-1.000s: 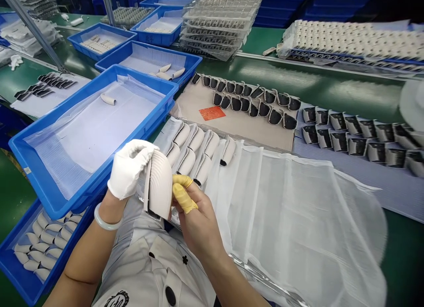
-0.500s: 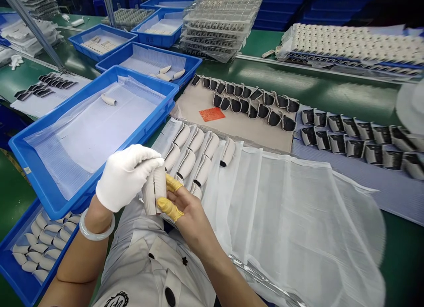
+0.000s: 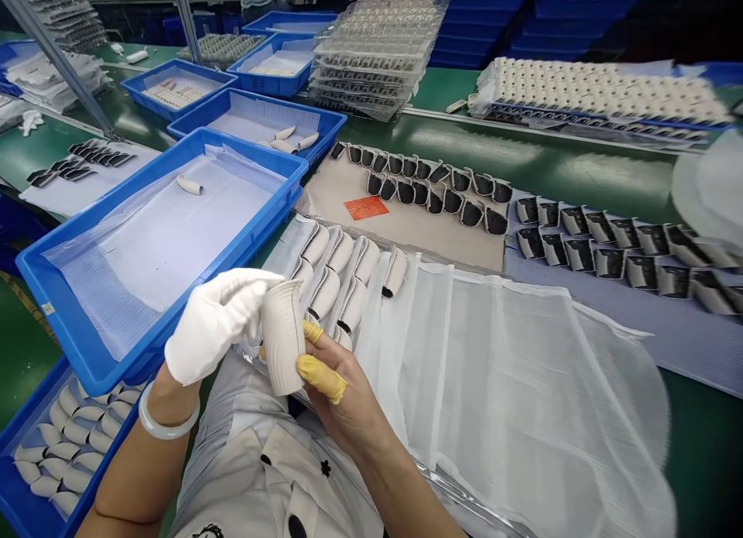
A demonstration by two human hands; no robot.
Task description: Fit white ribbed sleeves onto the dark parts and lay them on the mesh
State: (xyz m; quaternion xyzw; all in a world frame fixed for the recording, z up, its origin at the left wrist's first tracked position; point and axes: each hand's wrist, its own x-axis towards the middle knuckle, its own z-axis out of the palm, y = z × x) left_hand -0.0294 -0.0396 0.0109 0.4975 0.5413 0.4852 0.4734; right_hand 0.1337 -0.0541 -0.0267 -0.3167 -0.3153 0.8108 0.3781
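Right hand (image 3: 340, 395) grasps a ribbed white shell (image 3: 282, 348), held nearly upright over the person's white work shirt (image 3: 244, 464), two yellow finger cots (image 3: 318, 378) pressed to its side; left hand (image 3: 212, 327), in a white glove, reaches toward the shell's upper edge, its grip impossible to tell; a pale bangle (image 3: 166, 419) circles the left wrist; a blue tray (image 3: 32, 399) of similar shells sits below that arm; a white mesh sheet (image 3: 522, 391) spreads to the right; beside the hands, more shells lie in a row on clear sleeves (image 3: 340, 267); a larger blue tray (image 3: 174, 282), lined with film, holds one shell (image 3: 190, 185); beyond, dark-lined parts (image 3: 429, 193) stand in rows on a tan sheet (image 3: 418, 240) bearing an orange label (image 3: 365, 207); clear stacked trays (image 3: 371, 58) rise on the green bench (image 3: 580, 159) at the far end.
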